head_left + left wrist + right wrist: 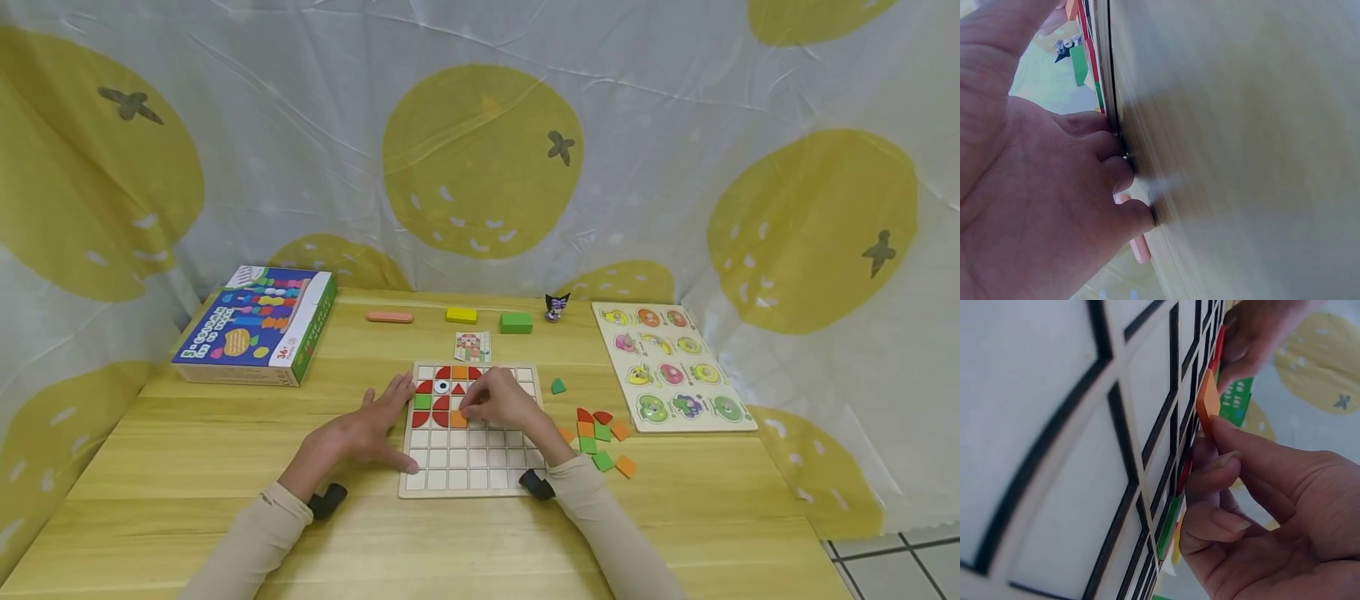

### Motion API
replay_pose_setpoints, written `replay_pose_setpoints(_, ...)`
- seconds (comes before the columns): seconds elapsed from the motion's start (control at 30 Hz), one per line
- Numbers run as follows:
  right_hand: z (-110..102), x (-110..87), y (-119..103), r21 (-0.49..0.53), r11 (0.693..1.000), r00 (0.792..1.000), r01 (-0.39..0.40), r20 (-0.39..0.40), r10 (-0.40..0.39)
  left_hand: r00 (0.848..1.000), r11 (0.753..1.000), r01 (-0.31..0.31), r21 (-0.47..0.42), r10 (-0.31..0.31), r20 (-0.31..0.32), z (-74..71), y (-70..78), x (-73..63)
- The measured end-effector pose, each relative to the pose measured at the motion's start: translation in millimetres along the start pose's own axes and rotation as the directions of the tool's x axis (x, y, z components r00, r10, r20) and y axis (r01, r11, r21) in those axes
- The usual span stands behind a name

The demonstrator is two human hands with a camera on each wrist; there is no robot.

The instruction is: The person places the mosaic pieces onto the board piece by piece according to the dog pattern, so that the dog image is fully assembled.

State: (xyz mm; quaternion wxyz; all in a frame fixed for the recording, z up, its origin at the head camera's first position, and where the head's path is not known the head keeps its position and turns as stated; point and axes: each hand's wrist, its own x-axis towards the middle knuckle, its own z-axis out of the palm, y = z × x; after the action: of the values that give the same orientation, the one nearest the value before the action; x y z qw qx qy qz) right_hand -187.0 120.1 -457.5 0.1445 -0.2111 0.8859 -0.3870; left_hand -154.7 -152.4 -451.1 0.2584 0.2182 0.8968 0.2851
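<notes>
Sleeves (pixel 251 533): beige, one on each forearm, with a black device (pixel 327 502) at the left wrist and another (pixel 536 484) at the right.
Right hand (pixel 501 398): pinching an orange square (pixel 458 419) between thumb and index finger, the other fingers curled in.
Orange square: over the grid board, just right of a red quarter-round; the right wrist view shows it tilted, and whether it touches the board cannot be told.
Left hand (pixel 367 429): spread, fingertips at the grid board's left edge, thumb by its lower left corner.
Grid board (pixel 478 479): flat on the surface (pixel 450 546), its upper left cells filled with red pieces, a green square (pixel 423 402), a white disc with a black dot (pixel 442 387) and a red triangle (pixel 458 389).
Loose pieces (pixel 588 445): red, green and orange, scattered right of the board, a green piece (pixel 558 386) lying apart above them.
Picture card (pixel 472 346): just behind the board.
Back row: a salmon stick (pixel 389 317), a yellow block (pixel 461 316), a green block (pixel 517 322) and a small dark-eared figurine (pixel 556 307).
Fruit board (pixel 611 354): far right.
Printed box (pixel 255 325): far left.
Curtain (pixel 645 167): pale, with large yellow fruit, behind everything.
</notes>
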Motion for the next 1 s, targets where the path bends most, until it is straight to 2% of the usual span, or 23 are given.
replay_pose_setpoints(0.23,2,0.1,-2,0.002,1.000,1.000,-0.026,-0.001,0.026,1.000,1.000,0.005,-0.005,-0.005,0.003,1.1,0.8,0.5)
replay_pose_setpoints(0.37,-2,-2.5,-1,-0.001,1.000,1.000,-0.003,-0.003,0.003,1.000,1.000,-0.002,-0.015,0.002,0.003,1.5,0.6,1.1)
replay_pose_setpoints(0.53,-27,-14.9,11,-0.014,0.996,0.996,0.086,-0.032,-0.086,1.000,1.000,0.000,-0.007,0.000,-0.005,0.4,-1.5,-0.4)
replay_pose_setpoints(0.63,-53,-32.0,29,-0.040,0.996,0.992,0.086,-0.093,-0.089,1.000,1.000,0.002,0.004,-0.002,-0.010,-0.3,-3.3,-1.8)
replay_pose_setpoints(0.73,-80,-55.4,53,-0.069,0.997,0.986,0.021,-0.164,-0.032,1.000,1.000,-0.012,-0.001,0.012,-0.008,0.0,-2.8,-0.8)
replay_pose_setpoints(0.8,-95,-70.3,70,-0.081,0.996,0.982,-0.037,-0.185,0.021,1.000,1.000,-0.020,-0.003,0.020,-0.009,0.2,-1.9,0.0)
replay_pose_setpoints(0.9,-110,-86.3,89,-0.079,0.990,0.980,-0.121,-0.165,0.107,1.000,1.000,-0.015,0.003,0.015,-0.009,0.7,-1.9,0.7)
replay_pose_setpoints(1.0,-117,-95.0,102,-0.066,0.984,0.980,-0.164,-0.121,0.155,1.000,1.000,-0.017,0.004,0.017,-0.008,0.9,-2.0,1.0)
